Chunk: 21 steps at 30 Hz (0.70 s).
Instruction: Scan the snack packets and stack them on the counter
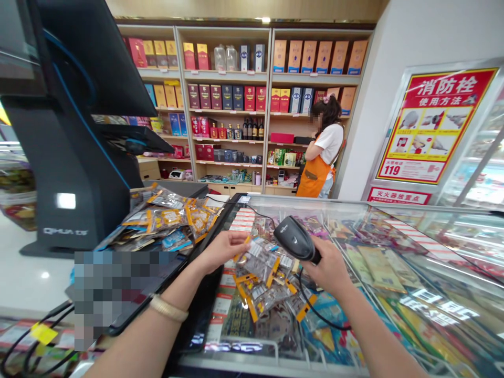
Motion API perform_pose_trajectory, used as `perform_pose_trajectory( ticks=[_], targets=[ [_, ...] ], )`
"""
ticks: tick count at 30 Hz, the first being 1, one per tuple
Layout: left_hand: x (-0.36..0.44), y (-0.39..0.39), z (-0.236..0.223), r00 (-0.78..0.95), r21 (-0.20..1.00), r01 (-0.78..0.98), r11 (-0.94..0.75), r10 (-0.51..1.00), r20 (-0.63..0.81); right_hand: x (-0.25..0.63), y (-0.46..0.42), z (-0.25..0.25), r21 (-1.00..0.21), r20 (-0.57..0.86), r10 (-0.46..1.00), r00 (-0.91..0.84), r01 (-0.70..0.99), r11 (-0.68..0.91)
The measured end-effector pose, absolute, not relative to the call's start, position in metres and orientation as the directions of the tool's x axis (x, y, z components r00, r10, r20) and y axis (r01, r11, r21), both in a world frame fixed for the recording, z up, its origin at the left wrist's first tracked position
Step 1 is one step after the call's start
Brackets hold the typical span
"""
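My right hand (328, 265) is wrapped round a black handheld barcode scanner (297, 239), its head pointing up and left and its cable looping down below. My left hand (226, 249) pinches the corner of a clear snack packet (258, 260) with orange edges, its barcode label facing up. Under that packet, more packets of the same kind (271, 302) lie loose on the glass top of a freezer (334, 336). To the left, a larger heap of orange, clear and blue snack packets (169, 215) sits beside the checkout screen.
A black checkout terminal (86, 142) stands at left, with a dark flat device (145, 294) on the counter near my left forearm. Bagged frozen goods (378, 268) show through the glass. Beyond, a person in an orange apron (318, 157) stands by shelves of boxed bottles (228, 100).
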<state>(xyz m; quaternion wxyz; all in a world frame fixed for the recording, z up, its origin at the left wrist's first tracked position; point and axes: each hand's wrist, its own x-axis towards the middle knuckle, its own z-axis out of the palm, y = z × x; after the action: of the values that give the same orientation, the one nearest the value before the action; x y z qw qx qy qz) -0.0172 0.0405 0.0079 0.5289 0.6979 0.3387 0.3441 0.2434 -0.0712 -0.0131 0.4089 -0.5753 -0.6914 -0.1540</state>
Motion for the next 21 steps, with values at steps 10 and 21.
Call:
perform_pose_trajectory(
  ticks=[10,21],
  targets=[
    [-0.041,0.065,0.004,0.266,0.268,0.903,-0.336,0.927,0.264,0.247,-0.068,-0.018,-0.199,0.758,0.651,-0.039,0.937,0.287],
    [-0.044,0.069,-0.003,0.207,0.254,0.924,-0.285,0.933,0.295,0.246,-0.069,-0.017,-0.195,0.768,0.639,-0.053,0.930,0.312]
  ],
)
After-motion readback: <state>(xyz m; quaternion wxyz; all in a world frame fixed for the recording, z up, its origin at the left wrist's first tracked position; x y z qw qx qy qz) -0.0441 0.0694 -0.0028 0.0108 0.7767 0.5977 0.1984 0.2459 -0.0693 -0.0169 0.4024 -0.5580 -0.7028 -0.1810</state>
